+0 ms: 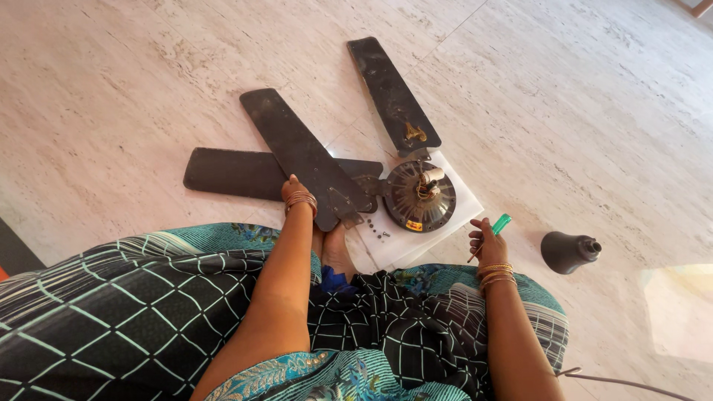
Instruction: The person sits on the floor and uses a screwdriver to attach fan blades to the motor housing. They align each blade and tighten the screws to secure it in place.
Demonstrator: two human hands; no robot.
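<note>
1. Three dark fan blades lie on the pale marble floor (579,111). The middle blade (304,156) crosses over the left blade (238,172); the far blade (390,93) points away toward the top of the view.
2. Left hand (295,194) rests on the near end of the middle blade, wrist bent down. Fingers are hidden behind the wrist and bangles, so I cannot tell whether it grips or only presses.
3. Right hand (486,241) is closed around a green-handled screwdriver (492,232), held just off the floor, shaft angled down and left. It is near the motor but not touching it.
4. Fan motor housing (420,197), round and dark brown, sits on a white sheet of paper (464,208), between the two hands. Metal blade brackets at its rim meet the near ends of the blades.
5. Small dark screws (377,234) lie loose on the paper, just beside the motor on its near side.
6. Bare foot (336,252) shows at the paper's edge, between the arms.
7. Dark bell-shaped canopy cover (568,251) lies on its side on the floor, right of the right hand, well apart from the motor.
8. Thin cable (624,382) runs along the floor at lower right.
</note>
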